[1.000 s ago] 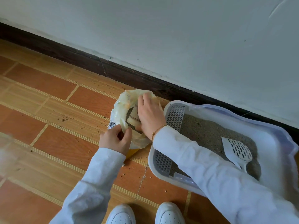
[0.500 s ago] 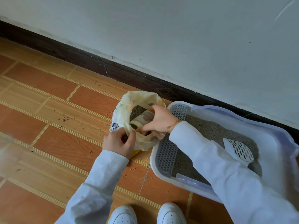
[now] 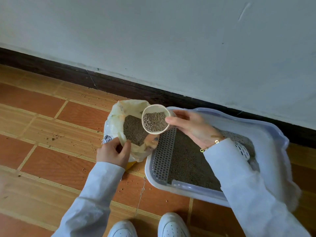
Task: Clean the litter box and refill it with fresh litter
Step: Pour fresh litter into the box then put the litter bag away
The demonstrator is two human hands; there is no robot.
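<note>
A pale lilac litter box (image 3: 271, 134) with a grey perforated step (image 3: 163, 154) sits on the tiled floor by the wall, with grey-brown litter (image 3: 186, 161) inside. To its left stands an open litter bag (image 3: 119, 117), its yellowish rim rolled down, granules showing. My left hand (image 3: 113, 153) pinches the bag's near rim. My right hand (image 3: 189, 125) grips a white paper cup (image 3: 156, 119) full of litter, held above the bag's right edge beside the box's left end. A white slotted scoop (image 3: 242, 151) lies in the box, mostly hidden by my right sleeve.
Loose litter grains are scattered on the orange floor tiles (image 3: 51, 151) left of and in front of the bag. A dark skirting board (image 3: 119, 86) and white wall run behind. My white shoes (image 3: 172, 224) stand just in front of the box.
My right hand has lifted the cup, now filled with litter, out of the bag and up toward the box. My left hand keeps holding the bag's rim.
</note>
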